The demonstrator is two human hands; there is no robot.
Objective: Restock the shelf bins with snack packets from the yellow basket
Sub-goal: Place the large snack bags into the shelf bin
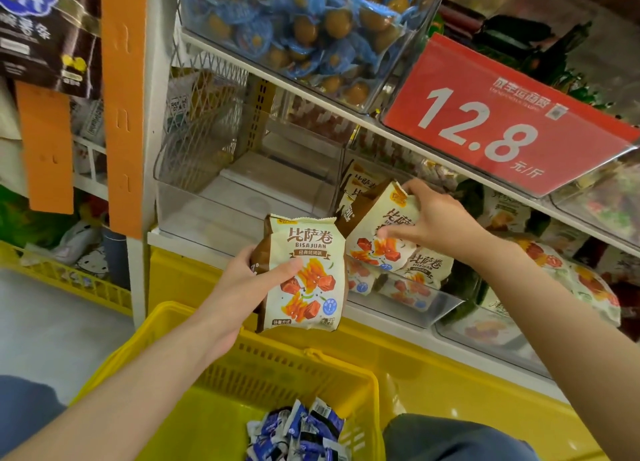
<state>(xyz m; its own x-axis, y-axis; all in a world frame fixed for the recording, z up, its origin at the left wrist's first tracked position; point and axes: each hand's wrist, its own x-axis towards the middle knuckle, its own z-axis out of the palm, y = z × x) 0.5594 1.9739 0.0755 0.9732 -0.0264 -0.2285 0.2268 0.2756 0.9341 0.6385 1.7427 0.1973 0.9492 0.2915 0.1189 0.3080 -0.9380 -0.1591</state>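
Head view: left fingers (288, 265) grip upright packet (306, 280), right fingers (389, 232) tilted packet (375, 214), before clear shelf bins (207, 200) above yellow basket (277, 367).

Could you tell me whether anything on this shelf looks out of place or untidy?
Only mildly: the pizza-roll packets in the clear bin lie jumbled at different tilts, not lined up. The right hand grips one there. Nothing looks torn or spilled.

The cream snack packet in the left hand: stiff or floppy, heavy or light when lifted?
Probably light: the left hand holds the cream snack packet upright by one edge alone. Likely puffy and semi-stiff, since it keeps its shape unsupported.
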